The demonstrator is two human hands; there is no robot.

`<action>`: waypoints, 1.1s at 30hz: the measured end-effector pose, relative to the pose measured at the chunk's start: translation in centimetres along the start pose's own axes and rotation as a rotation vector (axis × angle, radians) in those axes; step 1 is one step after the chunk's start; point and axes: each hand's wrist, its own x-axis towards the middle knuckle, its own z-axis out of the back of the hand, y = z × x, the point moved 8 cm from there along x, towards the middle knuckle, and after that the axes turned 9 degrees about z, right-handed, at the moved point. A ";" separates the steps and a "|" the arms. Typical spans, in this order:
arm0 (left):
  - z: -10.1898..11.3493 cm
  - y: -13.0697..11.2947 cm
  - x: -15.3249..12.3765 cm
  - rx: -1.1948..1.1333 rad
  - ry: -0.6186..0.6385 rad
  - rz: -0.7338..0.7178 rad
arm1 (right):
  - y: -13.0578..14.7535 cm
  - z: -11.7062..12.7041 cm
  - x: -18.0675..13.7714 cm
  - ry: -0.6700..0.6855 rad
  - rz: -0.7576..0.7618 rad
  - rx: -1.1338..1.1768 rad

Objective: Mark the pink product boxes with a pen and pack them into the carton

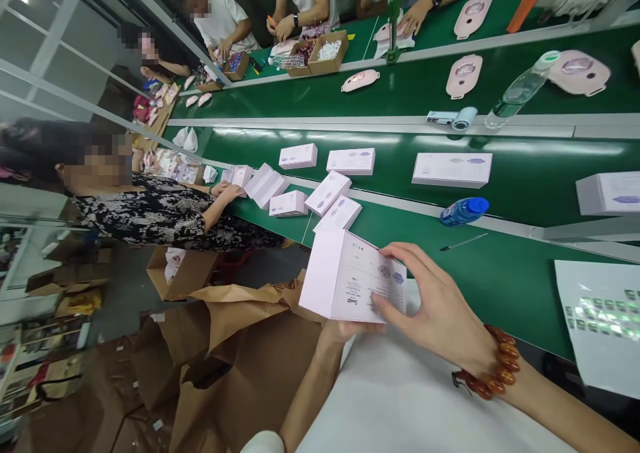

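Head view. The person's right hand [440,313] is closed on a pale pink carton [347,276], its thumb on the printed face and its fingers spread along the top edge. The wrist is turned inward, and an amber bead bracelet [493,366] sits on the forearm. The left hand [345,330] lies under the carton's lower edge with the forearm rising from below; its fingers are hidden, so whether it is closed cannot be told.

The carton is held in the air, tilted, just above the edge of the green belt tabletop [480,286]. This two-handed hold appears sound: support from below with light, spread pressure above should keep the carton square and its corners uncrushed.

Beyond the carton lie further pink cartons [340,213]. To its right are a ballpoint pen [464,242] and a blue-capped bottle [465,211], with a sheet of foil labels [600,326] further right. Across the belt, a co-worker's hands [223,196] rest on another carton [240,176].
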 end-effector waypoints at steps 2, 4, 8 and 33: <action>-0.4 0.1 0.2 -0.026 0.018 0.015 | -0.4 -0.1 -0.3 0.027 -0.023 0.006; -0.4 0.3 0.3 -0.052 0.005 0.056 | -0.6 -0.2 -0.4 0.050 -0.038 0.019; -0.2 0.5 0.3 -0.050 -0.065 0.140 | -1.2 -0.2 -0.7 0.088 -0.081 0.036; -2.2 -0.6 -1.9 -0.003 -0.288 0.059 | -5.1 -2.0 -3.2 0.158 -0.160 -0.077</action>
